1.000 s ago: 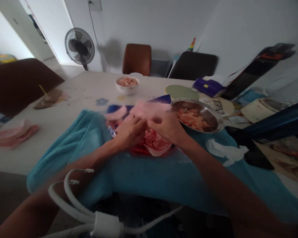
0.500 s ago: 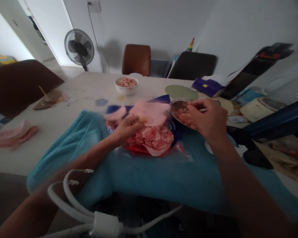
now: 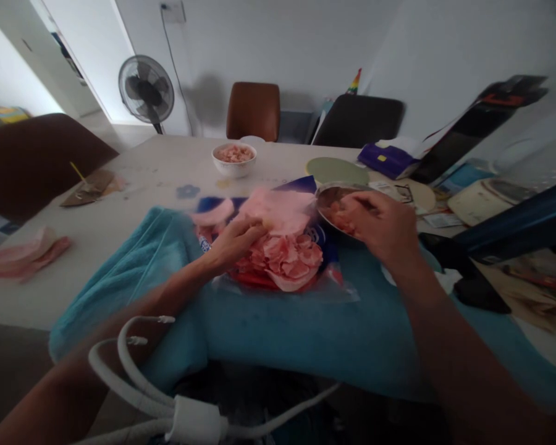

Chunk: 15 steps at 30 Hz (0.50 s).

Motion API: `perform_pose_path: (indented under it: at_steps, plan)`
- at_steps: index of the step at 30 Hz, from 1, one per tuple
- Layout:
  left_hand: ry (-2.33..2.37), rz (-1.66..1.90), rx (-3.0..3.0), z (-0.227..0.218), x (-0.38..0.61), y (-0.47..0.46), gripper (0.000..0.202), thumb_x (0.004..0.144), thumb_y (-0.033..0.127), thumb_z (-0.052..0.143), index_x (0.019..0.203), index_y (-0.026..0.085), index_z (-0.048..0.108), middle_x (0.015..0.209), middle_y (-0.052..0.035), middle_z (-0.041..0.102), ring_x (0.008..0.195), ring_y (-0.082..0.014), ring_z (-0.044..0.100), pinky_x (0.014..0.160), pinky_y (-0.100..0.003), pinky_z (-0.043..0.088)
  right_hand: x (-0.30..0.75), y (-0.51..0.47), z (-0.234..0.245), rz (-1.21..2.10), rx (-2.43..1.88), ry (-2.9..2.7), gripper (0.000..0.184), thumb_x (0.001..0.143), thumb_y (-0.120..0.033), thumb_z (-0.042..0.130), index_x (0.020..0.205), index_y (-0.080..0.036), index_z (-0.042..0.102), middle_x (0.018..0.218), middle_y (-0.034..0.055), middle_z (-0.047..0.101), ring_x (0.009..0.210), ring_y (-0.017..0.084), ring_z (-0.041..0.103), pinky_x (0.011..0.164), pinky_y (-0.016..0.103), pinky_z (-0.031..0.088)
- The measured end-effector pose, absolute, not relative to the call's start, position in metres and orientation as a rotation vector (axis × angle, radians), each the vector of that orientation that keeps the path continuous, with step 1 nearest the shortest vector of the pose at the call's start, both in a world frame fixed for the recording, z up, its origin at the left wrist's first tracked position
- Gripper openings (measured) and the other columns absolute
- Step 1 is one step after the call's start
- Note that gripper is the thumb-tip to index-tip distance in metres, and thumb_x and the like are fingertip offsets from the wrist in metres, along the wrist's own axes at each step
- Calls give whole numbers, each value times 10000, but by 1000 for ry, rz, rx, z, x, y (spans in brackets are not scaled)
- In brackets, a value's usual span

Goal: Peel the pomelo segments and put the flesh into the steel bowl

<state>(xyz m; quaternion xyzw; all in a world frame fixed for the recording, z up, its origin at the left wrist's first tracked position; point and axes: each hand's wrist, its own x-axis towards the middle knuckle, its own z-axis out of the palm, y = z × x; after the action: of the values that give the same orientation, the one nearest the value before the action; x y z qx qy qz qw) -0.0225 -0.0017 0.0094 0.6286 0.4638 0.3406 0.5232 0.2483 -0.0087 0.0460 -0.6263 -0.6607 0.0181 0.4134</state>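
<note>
My left hand [image 3: 235,242] rests at the left side of a heap of thin, frilly pink pieces [image 3: 290,259], fingers closed together at the edge of a flat pale-pink sheet [image 3: 278,207]. What they pinch, if anything, is blurred. Under the pink pieces lies a blue and red printed plastic bag [image 3: 331,253]. Over on the right, my right hand [image 3: 387,225] reaches across the rim of a metal bowl [image 3: 327,193] containing soft pink bits [image 3: 337,213]. Its fingers are closed in a pinch, and whatever is between them cannot be made out.
Beneath the bag spreads a teal towel [image 3: 296,334]. Farther back stand a white bowl [image 3: 234,168] of pinkish chopped pieces and a green round mat [image 3: 336,171]. A purple pack [image 3: 389,162] and blue cylinder [image 3: 519,222] are rightward; white cables [image 3: 143,395] hang in front.
My right hand has shifted slightly left and down over the metal bowl. My left hand stays at the pink heap, nearly still. The whole view has moved a little.
</note>
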Motion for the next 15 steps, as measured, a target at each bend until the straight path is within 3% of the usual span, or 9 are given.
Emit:
perform_pose_path:
  at_steps: [5, 11, 15]
  plan:
    - [1076, 876, 1707, 5, -24, -1, 254, 954, 379, 543, 806, 179, 596, 704, 27, 446, 612, -93, 423, 539, -210, 348, 187, -18, 46, 392, -1315, -1955, 331, 866, -469, 712, 1063, -204, 731, 961, 77, 781, 796, 235, 726, 727, 351, 546]
    - [1063, 1064, 1907, -4, -23, 6, 193, 932, 318, 558, 939, 168, 680, 749, 2, 533, 659, -116, 449, 574, -230, 356, 155, -8, 31, 460, -1208, -1997, 185, 912, -376, 641, 848, -202, 638, 852, 38, 708, 774, 186, 637, 707, 318, 485]
    - [1014, 1137, 1995, -12, -23, 10, 201, 924, 287, 542, 979, 165, 692, 800, -19, 586, 720, -139, 512, 639, -256, 422, 154, -5, 25, 462, -1191, -1948, 126, 898, -324, 620, 845, -209, 612, 802, 19, 669, 739, 176, 603, 685, 316, 470]
